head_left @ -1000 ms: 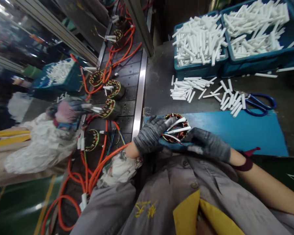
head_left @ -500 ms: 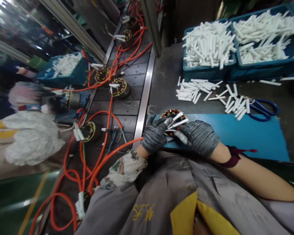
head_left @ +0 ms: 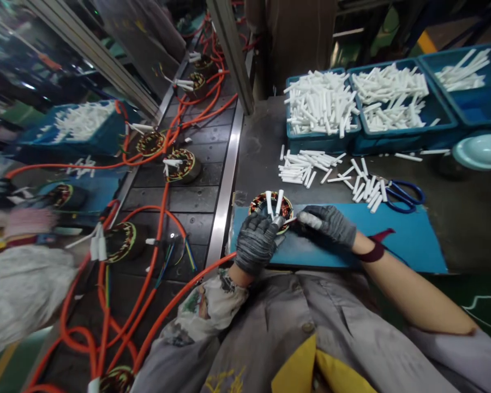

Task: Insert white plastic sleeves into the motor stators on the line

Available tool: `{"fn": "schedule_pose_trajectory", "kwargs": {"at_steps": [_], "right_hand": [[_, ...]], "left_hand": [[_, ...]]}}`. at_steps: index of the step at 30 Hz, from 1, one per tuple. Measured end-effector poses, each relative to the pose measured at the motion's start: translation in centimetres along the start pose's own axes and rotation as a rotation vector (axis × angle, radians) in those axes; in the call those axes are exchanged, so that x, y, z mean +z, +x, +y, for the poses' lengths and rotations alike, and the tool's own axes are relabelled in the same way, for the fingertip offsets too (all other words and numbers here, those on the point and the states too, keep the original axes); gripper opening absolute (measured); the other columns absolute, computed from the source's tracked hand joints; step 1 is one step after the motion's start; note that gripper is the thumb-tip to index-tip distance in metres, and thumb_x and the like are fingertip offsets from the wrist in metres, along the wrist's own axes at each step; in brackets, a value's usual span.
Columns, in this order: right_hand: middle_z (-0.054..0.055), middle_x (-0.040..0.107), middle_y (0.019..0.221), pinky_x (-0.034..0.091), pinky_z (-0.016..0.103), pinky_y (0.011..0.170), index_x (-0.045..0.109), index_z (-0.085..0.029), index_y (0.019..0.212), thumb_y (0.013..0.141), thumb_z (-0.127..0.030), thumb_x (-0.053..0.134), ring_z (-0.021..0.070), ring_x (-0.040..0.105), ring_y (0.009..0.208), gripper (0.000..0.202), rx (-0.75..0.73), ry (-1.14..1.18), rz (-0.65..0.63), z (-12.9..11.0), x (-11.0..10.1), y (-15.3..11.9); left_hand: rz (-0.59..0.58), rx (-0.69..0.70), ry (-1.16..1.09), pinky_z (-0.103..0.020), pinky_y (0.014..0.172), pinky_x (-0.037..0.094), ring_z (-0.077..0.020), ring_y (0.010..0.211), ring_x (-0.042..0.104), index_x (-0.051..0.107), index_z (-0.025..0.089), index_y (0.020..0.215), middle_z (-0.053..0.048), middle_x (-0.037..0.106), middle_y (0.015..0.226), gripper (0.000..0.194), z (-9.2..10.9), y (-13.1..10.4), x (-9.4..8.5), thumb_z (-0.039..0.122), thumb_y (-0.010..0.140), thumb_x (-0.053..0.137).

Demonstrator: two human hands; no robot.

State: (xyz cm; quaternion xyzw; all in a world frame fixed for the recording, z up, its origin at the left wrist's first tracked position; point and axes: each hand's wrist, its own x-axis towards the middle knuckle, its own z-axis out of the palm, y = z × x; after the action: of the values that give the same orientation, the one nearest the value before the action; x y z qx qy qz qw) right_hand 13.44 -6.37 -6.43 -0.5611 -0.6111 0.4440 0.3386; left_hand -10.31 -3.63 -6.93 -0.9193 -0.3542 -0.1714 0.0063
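A motor stator (head_left: pixel 287 205) with copper and green windings sits on the blue mat (head_left: pixel 409 240) in front of me. Two white sleeves (head_left: pixel 279 202) stand up from it. My left hand (head_left: pixel 256 243), in a grey striped glove with pale fingertips, is closed at the stator's near side, around the base of these sleeves. Just right of the stator, my right hand (head_left: pixel 329 225), gloved alike, pinches the end of a thin wire lead (head_left: pixel 290 220) that runs out from the windings. The left fingertips are partly hidden behind the glove's back.
Loose white sleeves (head_left: pixel 306 166) and blue-handled scissors (head_left: pixel 405 196) lie beyond the mat. Blue bins (head_left: pixel 323 143) of sleeves stand behind. Left of a metal rail (head_left: pixel 225 185), a conveyor carries stators (head_left: pixel 184 166) and orange cables (head_left: pixel 159 240). A co-worker's sleeve (head_left: pixel 20 289) is far left.
My right hand has drawn away rightward from the stator, pulling a lead out straight. The white sleeves now point upward instead of rightward. The camera view has shifted.
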Motion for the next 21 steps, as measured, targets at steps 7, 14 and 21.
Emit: {"fn": "schedule_pose_trajectory", "kwargs": {"at_steps": [7,14,21], "right_hand": [[0.019,0.068,0.124,0.042,0.052,0.101,0.076,-0.017,0.088,0.087,-0.047,0.066,0.035,0.057,0.118,0.032,-0.057,-0.792,0.468,5.1,-9.6,3.3],[0.006,0.077,0.096,0.056,0.037,0.074,0.072,-0.023,0.11,0.092,-0.044,0.062,0.024,0.072,0.085,0.029,-0.16,-0.351,0.359,1.1,-4.1,-2.7],[0.004,0.076,0.09,0.057,0.031,0.072,0.074,-0.024,0.104,0.094,-0.03,0.062,0.0204,0.072,0.08,0.018,-0.379,-0.389,0.25,-1.1,-2.9,-3.2]], "left_hand": [[0.043,-0.004,-0.006,-0.045,0.093,0.053,-0.0286,0.098,0.068,0.071,0.024,0.115,-0.008,0.075,0.099,0.033,0.2,0.3,0.4,0.034,0.084,0.074],[0.08,-0.017,-0.052,-0.046,0.099,0.049,-0.0301,0.104,0.065,0.07,0.022,0.116,-0.008,0.075,0.105,0.034,0.6,0.1,0.2,0.031,0.084,0.074],[0.071,-0.008,-0.027,-0.044,0.098,0.049,-0.0252,0.098,0.067,0.072,0.025,0.113,-0.006,0.075,0.1,0.03,0.1,0.2,0.7,0.037,0.085,0.073]]}}
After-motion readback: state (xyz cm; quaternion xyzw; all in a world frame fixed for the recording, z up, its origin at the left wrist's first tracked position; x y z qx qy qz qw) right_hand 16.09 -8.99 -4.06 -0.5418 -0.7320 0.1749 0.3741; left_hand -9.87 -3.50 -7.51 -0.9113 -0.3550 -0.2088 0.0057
